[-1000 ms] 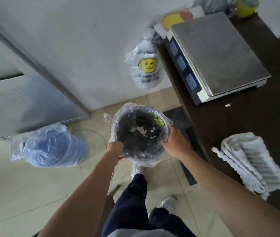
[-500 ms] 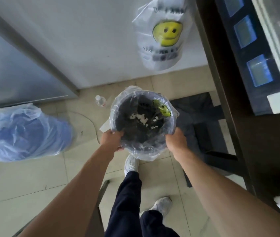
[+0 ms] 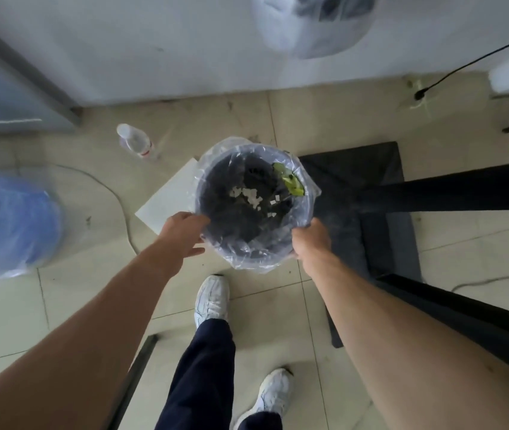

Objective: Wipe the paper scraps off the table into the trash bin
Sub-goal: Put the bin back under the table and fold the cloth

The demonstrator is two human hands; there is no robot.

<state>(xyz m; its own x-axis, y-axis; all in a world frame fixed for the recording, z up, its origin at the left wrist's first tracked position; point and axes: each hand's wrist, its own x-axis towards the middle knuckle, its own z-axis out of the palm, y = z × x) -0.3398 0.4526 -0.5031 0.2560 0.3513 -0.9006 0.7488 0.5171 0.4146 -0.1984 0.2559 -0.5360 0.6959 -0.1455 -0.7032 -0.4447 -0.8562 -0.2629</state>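
The trash bin (image 3: 248,259) is a dark round pail lined with a clear plastic bag, seen from above low over the tiled floor. White paper scraps (image 3: 251,197) and a green wrapper (image 3: 292,183) lie inside it. My right hand (image 3: 310,240) grips the near right rim. My left hand (image 3: 181,234) is at the near left side of the bin, fingers spread and loose against the liner, not closed on it. The tabletop is out of view.
The table's black legs (image 3: 464,193) and a dark mat (image 3: 355,169) are right of the bin. A water bottle (image 3: 135,141) and white board (image 3: 172,197) lie to its left, a blue bag (image 3: 7,221) further left. A cable (image 3: 419,94) runs along the wall. My shoe (image 3: 212,299) is just below the bin.
The bin has gone down toward the floor beside the table, and my view has tipped down so the tabletop is gone. My left hand has loosened from the rim.
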